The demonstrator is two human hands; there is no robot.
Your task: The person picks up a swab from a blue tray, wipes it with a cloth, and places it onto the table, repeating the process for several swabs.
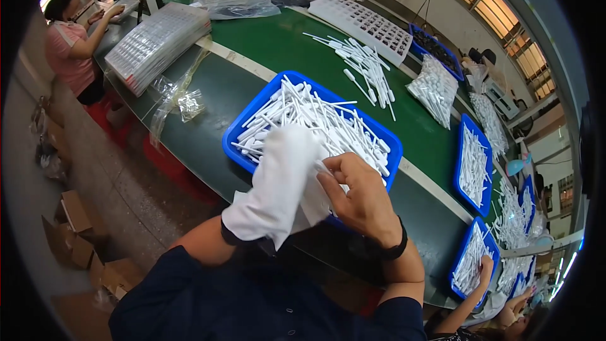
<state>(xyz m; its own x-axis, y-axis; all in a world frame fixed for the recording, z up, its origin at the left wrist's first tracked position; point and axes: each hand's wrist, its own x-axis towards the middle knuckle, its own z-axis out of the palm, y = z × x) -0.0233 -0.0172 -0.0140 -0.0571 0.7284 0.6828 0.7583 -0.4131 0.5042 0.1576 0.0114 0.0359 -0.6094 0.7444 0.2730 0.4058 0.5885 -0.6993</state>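
A white cloth [274, 183] covers my left hand [290, 151] down to the wrist, so its fingers are hidden. My right hand [360, 199] is bare and closed, with thumb and forefinger pinched beside the cloth. A small white bit shows at those fingertips; whether it is cloth or a separate piece I cannot make out. Both hands are over the near side of a blue tray [231, 127], heaped with white plastic pieces [303, 110] that have thin stems and wider flat ends.
Loose white pieces [369, 66] lie on the green worktop beyond the tray. A filled plastic bag [434, 88], a white holed rack [363, 22] and stacked clear trays [158, 41] stand around. More blue trays [473, 164] line the right. Other people work at far left and lower right.
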